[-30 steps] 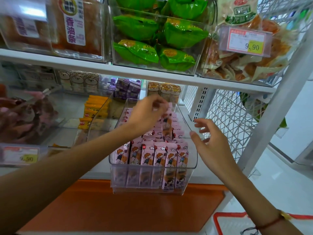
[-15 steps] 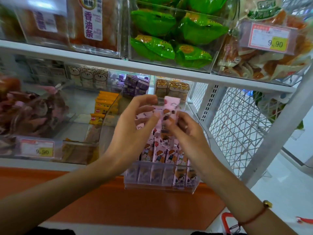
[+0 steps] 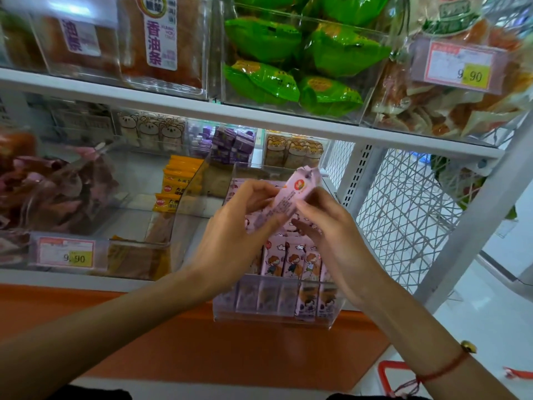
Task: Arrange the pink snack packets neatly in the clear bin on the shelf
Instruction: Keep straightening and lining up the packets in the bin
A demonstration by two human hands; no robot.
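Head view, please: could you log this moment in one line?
both hands: left hand, right hand | hold: pink snack packet | above: clear plastic bin | unplaced

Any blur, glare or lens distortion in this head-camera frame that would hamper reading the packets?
Head view: the wide lens bows the shelf edge; the left-side bins and price tag are soft. Glare streaks the green packets. The pink packet, held by the left hand and right hand, has unreadable print.

Pink snack packets (image 3: 291, 259) with cartoon children; clear bin (image 3: 277, 313); green bags (image 3: 291, 53) above; yellow packets (image 3: 178, 180); orange shelf front (image 3: 202, 347); red wrist string (image 3: 441, 370)
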